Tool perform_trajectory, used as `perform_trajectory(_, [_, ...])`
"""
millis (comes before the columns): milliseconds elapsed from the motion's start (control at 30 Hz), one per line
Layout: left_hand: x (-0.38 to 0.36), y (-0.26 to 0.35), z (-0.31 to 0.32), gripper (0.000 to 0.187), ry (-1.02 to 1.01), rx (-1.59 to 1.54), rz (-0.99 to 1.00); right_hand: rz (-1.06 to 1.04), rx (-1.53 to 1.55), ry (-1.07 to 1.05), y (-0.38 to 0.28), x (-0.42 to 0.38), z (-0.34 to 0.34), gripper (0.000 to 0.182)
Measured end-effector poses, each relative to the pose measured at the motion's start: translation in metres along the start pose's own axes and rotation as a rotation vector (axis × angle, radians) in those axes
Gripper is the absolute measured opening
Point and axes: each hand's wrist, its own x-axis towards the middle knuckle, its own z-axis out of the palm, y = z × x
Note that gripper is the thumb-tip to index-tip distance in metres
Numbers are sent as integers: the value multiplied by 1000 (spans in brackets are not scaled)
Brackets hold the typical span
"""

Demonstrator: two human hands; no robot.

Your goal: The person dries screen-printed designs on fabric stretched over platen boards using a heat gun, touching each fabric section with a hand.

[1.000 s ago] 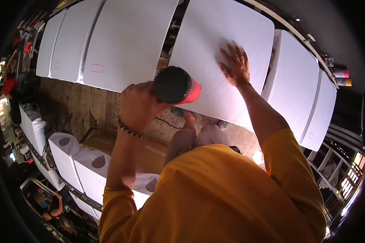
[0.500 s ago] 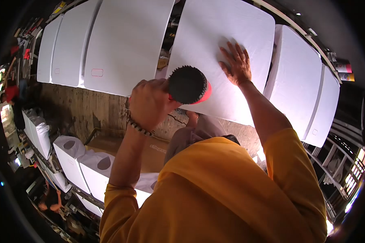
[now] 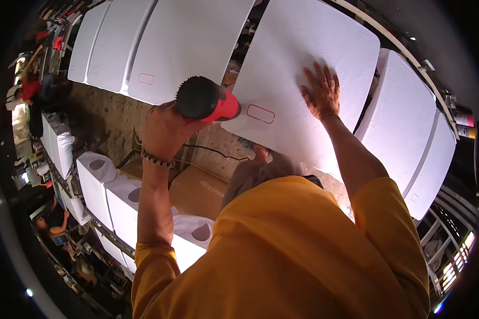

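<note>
My left hand (image 3: 167, 130) is wrapped round the handle of a red and black heat gun (image 3: 223, 105). Its ridged black back end faces me, and the nozzle points at a white covered panel (image 3: 282, 48) in front of me. Near the nozzle, a red rounded outline (image 3: 261, 114) is printed on the panel's left lower corner. Flat on the same panel lies my right hand (image 3: 323, 93), fingers spread and holding nothing. Faint wrinkles show in the white covering around it.
More white panels (image 3: 189, 42) stand in a row to the left, others (image 3: 396, 106) to the right. White pieces with dark oval holes (image 3: 96, 164) and a cardboard box (image 3: 197, 186) are below left. A dark cord (image 3: 218, 151) crosses there. Another person (image 3: 53, 220) is at far lower left.
The heat gun has moved left and tilted, uncovering the red outline on the panel. My right hand stays on about the same part of the panel. The whole view has shifted a little.
</note>
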Motion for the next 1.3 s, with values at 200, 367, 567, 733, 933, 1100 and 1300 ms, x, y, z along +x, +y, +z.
perform_trajectory(200, [-4, 12, 9, 41, -20, 90, -17, -35, 29, 56, 1, 0, 0, 61])
perform_trajectory(367, [4, 36, 30, 46, 105, 20, -22, -6, 10, 3, 0, -2, 0, 61])
perform_trajectory(567, [10, 71, 40, 46, 79, -50, 22, -27, 32, 65, -1, 0, 2, 60])
perform_trajectory(733, [2, 72, 51, 45, 65, -64, -15, -36, -1, 59, -1, -1, 2, 60])
perform_trajectory(933, [-16, 52, 26, 42, 57, -87, -120, -37, 8, 72, -2, -2, 1, 59])
perform_trajectory(1100, [-35, 33, 12, 44, 56, -36, -141, -9, -23, 1, -1, 0, -1, 61])
perform_trajectory(1300, [-45, 31, 17, 45, 99, 38, -160, -6, -8, 5, -1, 0, 1, 61])
